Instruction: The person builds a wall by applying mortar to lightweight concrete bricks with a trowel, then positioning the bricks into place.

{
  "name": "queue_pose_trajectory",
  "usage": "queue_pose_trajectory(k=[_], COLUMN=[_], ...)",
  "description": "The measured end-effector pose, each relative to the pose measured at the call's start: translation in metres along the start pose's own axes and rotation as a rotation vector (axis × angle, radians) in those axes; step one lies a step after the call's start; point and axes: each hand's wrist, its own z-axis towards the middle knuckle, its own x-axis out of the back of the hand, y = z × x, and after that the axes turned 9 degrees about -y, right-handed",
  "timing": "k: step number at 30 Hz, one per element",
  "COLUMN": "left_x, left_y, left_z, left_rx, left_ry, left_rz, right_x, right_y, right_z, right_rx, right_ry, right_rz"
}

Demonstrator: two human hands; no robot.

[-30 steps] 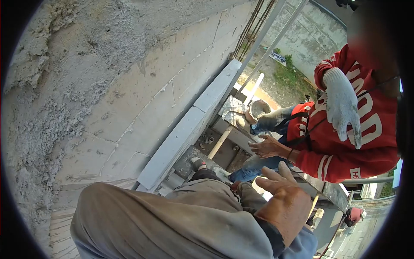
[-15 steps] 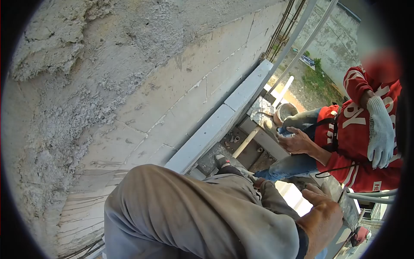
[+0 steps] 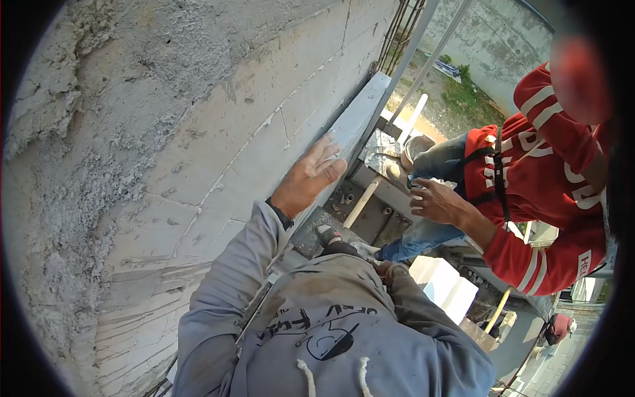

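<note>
My left hand (image 3: 311, 177), with a dark band at the wrist, has its fingers spread at the pale block ledge (image 3: 360, 109) along the wall, and nothing shows in its grasp. Low at my waist, my right hand (image 3: 382, 268) is mostly hidden by its sleeve; its fingers cannot be made out. A co-worker in a red hoodie (image 3: 522, 165) stands at the right, with a bare hand (image 3: 433, 200) held out near the middle. White blocks (image 3: 443, 288) lie to the right of my right sleeve.
The rough, mortar-covered wall (image 3: 132, 126) fills the left side. Beyond my hands are a bucket (image 3: 417, 147), a mortar-smeared board (image 3: 381, 151), a wooden pole (image 3: 362, 202) and metal poles (image 3: 433, 63). Another person (image 3: 559, 329) is at the lower right.
My left hand has swung from the lower right across to the ledge. The view has shifted, uncovering more white blocks. The co-worker's gloved hand has dropped out of clear sight.
</note>
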Motion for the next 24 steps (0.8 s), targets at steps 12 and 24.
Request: queue_pose_trajectory(k=[12,24], left_x=[-0.032,0.061], left_y=[-0.036,-0.172], left_z=[0.004,-0.120], left_rx=[0.432,0.624], left_ry=[-0.739,0.374], left_rz=[0.234,-0.146], right_x=[0.012,0.015], right_y=[0.003,0.002], right_z=[-0.032,-0.022], right_rx=[-0.058,0.047], right_ry=[0.029,0.013], right_rz=[0.035,-0.007])
